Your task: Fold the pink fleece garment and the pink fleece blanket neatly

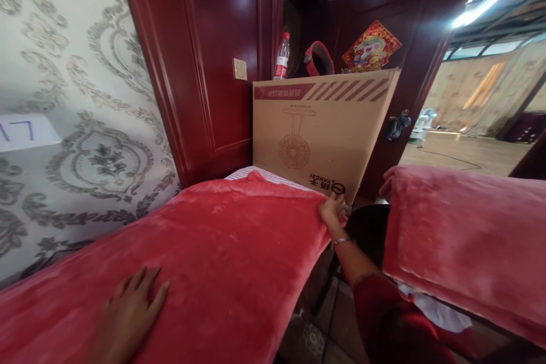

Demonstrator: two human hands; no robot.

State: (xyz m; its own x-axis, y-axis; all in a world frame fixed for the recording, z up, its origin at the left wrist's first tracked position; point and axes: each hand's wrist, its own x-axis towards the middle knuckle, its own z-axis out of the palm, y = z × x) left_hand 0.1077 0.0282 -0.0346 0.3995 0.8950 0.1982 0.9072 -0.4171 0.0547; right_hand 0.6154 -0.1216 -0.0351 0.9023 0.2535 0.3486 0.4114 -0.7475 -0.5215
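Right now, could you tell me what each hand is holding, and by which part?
The right hand grips the red blanket at its far corner; the left hand rests flat on it, holding nothing.

cardboard box (319, 131) blocking the bed's head, narrow open gap between red blankets (222, 250)

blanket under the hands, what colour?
Plain red blanket, no pattern; head view.
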